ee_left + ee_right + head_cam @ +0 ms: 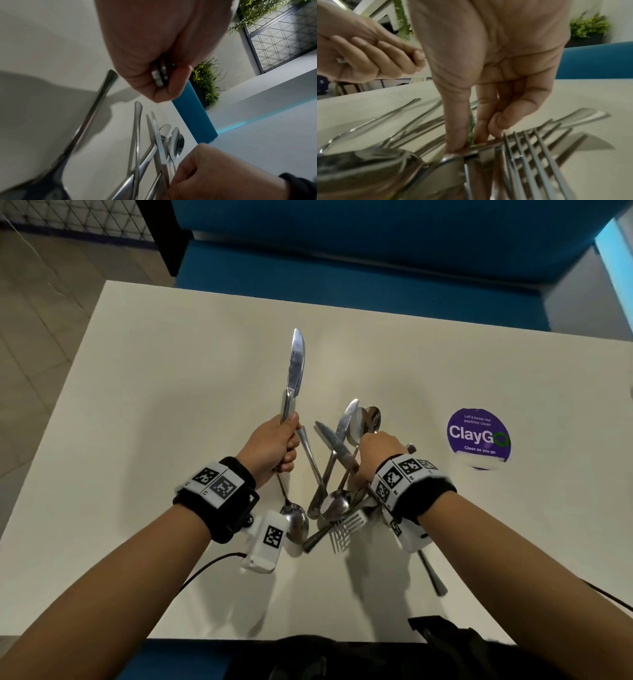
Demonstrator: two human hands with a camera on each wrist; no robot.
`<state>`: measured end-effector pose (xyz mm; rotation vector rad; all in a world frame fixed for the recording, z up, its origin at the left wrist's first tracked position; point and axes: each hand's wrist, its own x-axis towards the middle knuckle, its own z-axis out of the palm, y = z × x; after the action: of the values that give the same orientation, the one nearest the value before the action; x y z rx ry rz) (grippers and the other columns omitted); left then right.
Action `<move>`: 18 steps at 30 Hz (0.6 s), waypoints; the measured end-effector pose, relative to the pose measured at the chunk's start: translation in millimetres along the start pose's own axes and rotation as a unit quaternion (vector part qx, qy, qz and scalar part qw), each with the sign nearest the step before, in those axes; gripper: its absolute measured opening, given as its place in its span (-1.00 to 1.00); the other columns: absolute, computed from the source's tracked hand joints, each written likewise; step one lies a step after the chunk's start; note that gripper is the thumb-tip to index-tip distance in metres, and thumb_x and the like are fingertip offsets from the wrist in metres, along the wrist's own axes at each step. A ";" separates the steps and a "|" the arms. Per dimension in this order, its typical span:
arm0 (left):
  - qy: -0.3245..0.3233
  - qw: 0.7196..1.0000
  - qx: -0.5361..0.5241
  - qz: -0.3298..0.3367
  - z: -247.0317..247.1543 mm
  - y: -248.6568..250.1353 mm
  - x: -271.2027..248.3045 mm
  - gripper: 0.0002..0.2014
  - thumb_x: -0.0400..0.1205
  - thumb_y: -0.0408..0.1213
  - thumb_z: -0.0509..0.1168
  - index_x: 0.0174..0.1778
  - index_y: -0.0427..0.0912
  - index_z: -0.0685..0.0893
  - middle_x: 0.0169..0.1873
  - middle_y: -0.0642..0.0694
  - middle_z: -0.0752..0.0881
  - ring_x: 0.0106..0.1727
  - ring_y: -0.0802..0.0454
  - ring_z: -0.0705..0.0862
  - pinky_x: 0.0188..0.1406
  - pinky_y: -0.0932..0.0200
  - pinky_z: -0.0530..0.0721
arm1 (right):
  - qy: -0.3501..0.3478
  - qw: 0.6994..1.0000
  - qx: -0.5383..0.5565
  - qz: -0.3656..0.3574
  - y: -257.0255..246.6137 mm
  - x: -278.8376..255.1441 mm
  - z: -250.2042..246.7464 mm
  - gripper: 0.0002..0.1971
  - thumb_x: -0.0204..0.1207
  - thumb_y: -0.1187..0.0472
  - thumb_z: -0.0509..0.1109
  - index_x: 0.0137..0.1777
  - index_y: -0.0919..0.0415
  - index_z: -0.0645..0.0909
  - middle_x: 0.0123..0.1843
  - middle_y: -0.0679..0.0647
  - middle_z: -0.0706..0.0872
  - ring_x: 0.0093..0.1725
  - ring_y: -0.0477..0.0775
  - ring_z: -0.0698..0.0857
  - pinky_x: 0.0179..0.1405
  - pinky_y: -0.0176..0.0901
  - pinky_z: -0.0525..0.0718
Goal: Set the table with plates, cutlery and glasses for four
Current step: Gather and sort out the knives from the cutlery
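Here, knives [295,371] upright in left hand [274,446]; shiny steel cutlery pile [337,474] jumbled.

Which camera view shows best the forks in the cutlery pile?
The right wrist view: the forks lie close, every tine distinct, beside the right hand. The head view shows the tines small, partly under other cutlery. In the left wrist view I cannot tell any fork.

A round purple sticker [478,435] on the white table [178,378] reads "Let's keep our pantries clean" in small letters on top, "ClayGo" large across the middle, its last letter a green ring, and "Clean as you go" beneath.
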<state>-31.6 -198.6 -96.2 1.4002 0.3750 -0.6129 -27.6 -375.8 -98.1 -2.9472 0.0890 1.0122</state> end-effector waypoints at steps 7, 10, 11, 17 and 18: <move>0.030 0.999 0.022 -0.007 1.8 -11.4 -1.5 -0.75 0.78 -0.15 0.02 -0.19 -0.12 0.44 -0.48 -0.02 0.40 -0.63 0.17 0.35 -0.67 0.33 0.36 | 0.054 0.997 0.059 0.010 2.6 -5.5 5.1 -0.70 0.40 0.07 0.49 -0.29 0.23 0.45 -0.37 0.06 0.50 -0.22 0.13 0.59 -0.23 -0.15 0.57; 0.024 0.999 0.040 0.001 7.0 -17.9 -2.1 -0.80 0.78 -0.18 0.03 -0.05 -0.21 0.45 -0.41 -0.07 0.54 -0.61 0.18 0.49 -0.63 0.31 0.56 | 0.096 0.987 0.121 0.031 2.3 -3.7 6.6 -0.78 0.42 0.11 0.44 -0.29 0.24 0.54 -0.40 0.09 0.52 -0.28 0.15 0.58 -0.34 -0.21 0.53; 0.018 0.999 0.043 0.004 8.9 -20.5 -1.5 -0.81 0.78 -0.20 0.04 -0.01 -0.24 0.44 -0.38 -0.10 0.57 -0.61 0.19 0.54 -0.59 0.30 0.62 | 0.101 0.985 0.139 0.032 3.1 -2.4 7.2 -0.79 0.42 0.11 0.42 -0.30 0.24 0.56 -0.42 0.09 0.51 -0.30 0.16 0.56 -0.41 -0.25 0.47; -0.013 0.998 0.067 -0.004 22.3 -27.2 1.2 -0.85 0.78 -0.28 0.02 0.17 -0.28 0.37 -0.20 -0.19 0.69 -0.30 -0.02 0.70 -0.21 0.15 0.75 | 0.214 0.932 0.290 -0.030 5.3 -2.4 4.8 -0.77 0.54 0.10 0.35 0.00 0.19 0.78 -0.08 0.10 0.81 -0.13 0.06 0.66 -0.11 -0.27 0.49; -0.014 0.997 0.072 -0.002 25.0 -26.8 0.7 -0.85 0.78 -0.27 0.01 0.15 -0.27 0.37 -0.18 -0.19 0.69 -0.27 -0.02 0.70 -0.15 0.12 0.74 | 0.235 0.913 0.330 -0.041 3.7 -3.2 2.0 -0.78 0.56 0.11 0.36 0.03 0.20 0.77 -0.07 0.10 0.81 -0.10 0.05 0.68 -0.05 -0.26 0.54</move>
<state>-49.9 -224.8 -114.3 1.5271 0.3157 -0.6738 -31.7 -379.3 -97.7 -2.4501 0.2558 0.1692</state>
